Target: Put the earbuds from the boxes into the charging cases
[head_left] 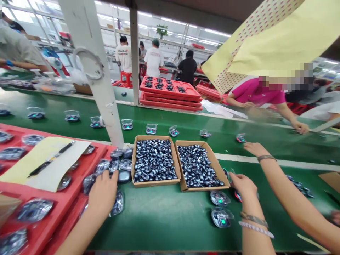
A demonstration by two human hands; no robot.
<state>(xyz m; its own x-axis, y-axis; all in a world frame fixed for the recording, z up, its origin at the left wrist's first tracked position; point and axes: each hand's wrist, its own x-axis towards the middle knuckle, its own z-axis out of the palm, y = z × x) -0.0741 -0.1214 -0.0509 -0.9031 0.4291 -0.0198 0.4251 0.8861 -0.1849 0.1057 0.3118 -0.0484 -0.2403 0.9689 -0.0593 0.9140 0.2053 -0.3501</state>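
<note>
My left hand [104, 189] reaches onto a cluster of dark earbud charging cases [124, 176], several wrapped in clear plastic; its fingers are apart and rest on the wrapped ones. My right hand [243, 185], with a band and a braided bracelet at the wrist, pinches an earbud charging case [226, 173] by its clear lid, beside the right box. Most of that case is hidden by the hand and box. Two open cases with green-lit displays [220, 198] lie just below. Another case with a red light [238, 195] shows partly under my right hand.
Two cardboard boxes [155, 183] full of dark earbuds stand in front. Red trays [66, 202] with wrapped cases, paper and a pen lie left. A conveyor [164, 117] carries open cases behind a white post [92, 71]. A co-worker's hand [256, 150] reaches in from the right.
</note>
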